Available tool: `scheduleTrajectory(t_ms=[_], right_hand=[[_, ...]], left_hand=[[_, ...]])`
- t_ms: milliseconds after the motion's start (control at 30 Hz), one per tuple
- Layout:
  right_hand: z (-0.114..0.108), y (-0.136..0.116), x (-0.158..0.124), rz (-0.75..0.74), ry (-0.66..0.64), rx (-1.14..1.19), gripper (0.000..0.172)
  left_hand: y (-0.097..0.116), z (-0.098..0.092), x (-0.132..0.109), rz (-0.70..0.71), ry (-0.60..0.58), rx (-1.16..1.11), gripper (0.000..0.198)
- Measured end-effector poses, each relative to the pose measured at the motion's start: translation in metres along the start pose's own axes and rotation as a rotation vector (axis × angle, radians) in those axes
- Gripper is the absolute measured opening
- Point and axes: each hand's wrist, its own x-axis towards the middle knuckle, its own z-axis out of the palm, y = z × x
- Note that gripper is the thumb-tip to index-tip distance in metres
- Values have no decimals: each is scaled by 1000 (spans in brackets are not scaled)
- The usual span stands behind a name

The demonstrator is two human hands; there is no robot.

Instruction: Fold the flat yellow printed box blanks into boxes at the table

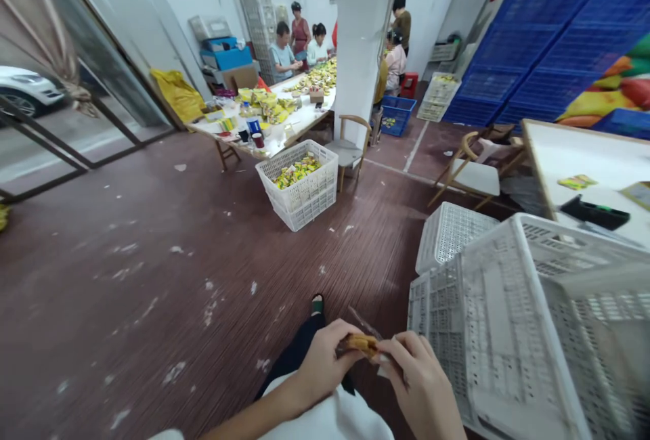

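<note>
Low in front of my body, my left hand (328, 355) pinches one end of a small orange-brown piece (363, 343). My right hand (419, 372) grips its other end between thumb and fingers. The piece looks layered, but its exact kind is unclear. A thin, dark, see-through strip (363, 320) sticks up behind it, perhaps part of a wrapper. Something pale shows under the right fingers, mostly hidden. Below the hands are my white clothing and one foot in a dark green shoe (317, 303).
White plastic crates (487, 332) stand close on my right, beside a white-topped table (599, 156). Ahead is a white crate (305, 206) of yellow packets, near a chair (348, 152) and pillar (363, 40). Several people work around a long table (279, 145). Blue crates (538, 40) are stacked right.
</note>
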Motion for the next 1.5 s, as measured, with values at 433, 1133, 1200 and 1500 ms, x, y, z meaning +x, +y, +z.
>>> scheduleTrajectory(t_ms=[433, 1133, 1200, 1500], right_hand=[[7, 63, 153, 104, 32, -179, 7], [-50, 199, 343, 125, 1, -62, 11], [-68, 222, 363, 117, 45, -30, 11], [-101, 301, 403, 40, -37, -3, 17]], left_hand=[[-11, -44, 171, 136, -48, 2, 41], [13, -21, 387, 209, 111, 102, 15], [21, -10, 417, 218, 144, 95, 16], [28, 32, 497, 205, 207, 89, 17]])
